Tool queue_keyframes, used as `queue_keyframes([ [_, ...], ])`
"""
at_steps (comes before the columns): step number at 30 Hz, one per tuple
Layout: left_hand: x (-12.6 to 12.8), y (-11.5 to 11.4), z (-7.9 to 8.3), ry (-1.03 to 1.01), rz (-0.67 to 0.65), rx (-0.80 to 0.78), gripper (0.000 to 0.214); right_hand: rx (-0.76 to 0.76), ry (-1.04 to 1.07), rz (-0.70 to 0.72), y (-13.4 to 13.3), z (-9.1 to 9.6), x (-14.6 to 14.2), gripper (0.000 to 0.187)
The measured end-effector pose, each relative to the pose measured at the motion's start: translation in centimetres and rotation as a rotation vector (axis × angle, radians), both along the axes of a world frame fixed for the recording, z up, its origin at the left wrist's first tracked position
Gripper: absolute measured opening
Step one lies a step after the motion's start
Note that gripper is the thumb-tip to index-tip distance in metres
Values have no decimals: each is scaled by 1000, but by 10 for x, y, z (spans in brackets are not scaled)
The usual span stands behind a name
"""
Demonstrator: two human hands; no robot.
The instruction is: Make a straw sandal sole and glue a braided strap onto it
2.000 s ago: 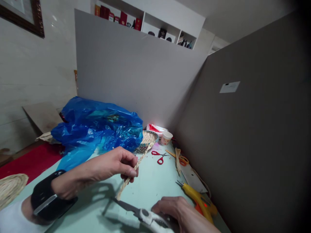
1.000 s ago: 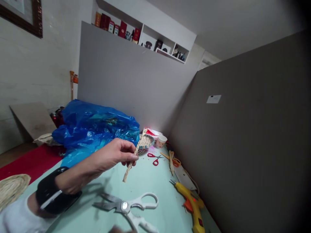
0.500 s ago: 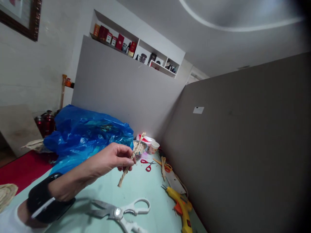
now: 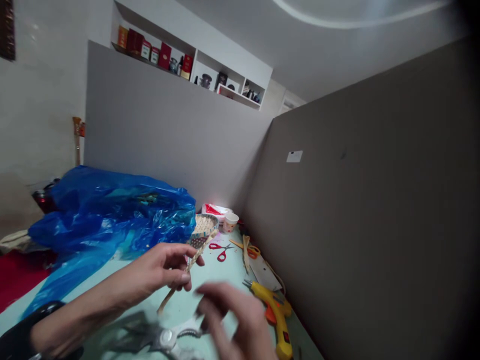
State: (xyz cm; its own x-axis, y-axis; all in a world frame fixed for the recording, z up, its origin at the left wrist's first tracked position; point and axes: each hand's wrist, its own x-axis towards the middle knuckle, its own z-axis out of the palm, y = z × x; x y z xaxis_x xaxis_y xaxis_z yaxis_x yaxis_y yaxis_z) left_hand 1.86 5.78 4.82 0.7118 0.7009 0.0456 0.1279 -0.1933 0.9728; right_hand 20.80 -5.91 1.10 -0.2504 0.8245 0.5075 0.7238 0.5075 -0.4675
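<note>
My left hand [image 4: 159,274] pinches a thin braided straw strip [image 4: 186,270] between thumb and fingers and holds it slanted above the pale green table [image 4: 225,270]. My right hand [image 4: 234,320] is blurred by motion at the bottom centre, fingers apart, just below the strip and above the white-handled shears [image 4: 165,337] lying on the table. It holds nothing that I can see. A black band sits on my left wrist [image 4: 22,337].
A crumpled blue plastic bag [image 4: 112,210] fills the left of the table. Behind the strip are a small woven basket [image 4: 202,225], red scissors [image 4: 219,250], orange scissors [image 4: 247,248] and a paper cup [image 4: 229,221]. A yellow glue gun [image 4: 273,312] lies by the grey partition [image 4: 356,200].
My right hand let go of the shears, dropped out of view, and has now come up towards the strip. My left hand kept its pinch and lowered slightly. The view swung upward and left.
</note>
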Motion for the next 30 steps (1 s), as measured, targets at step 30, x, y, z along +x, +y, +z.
queue_keyframes([
  [30, 48, -58, -48, 214, 387, 237, 41, -468, 989, 56, 30, -6, 19, 15],
])
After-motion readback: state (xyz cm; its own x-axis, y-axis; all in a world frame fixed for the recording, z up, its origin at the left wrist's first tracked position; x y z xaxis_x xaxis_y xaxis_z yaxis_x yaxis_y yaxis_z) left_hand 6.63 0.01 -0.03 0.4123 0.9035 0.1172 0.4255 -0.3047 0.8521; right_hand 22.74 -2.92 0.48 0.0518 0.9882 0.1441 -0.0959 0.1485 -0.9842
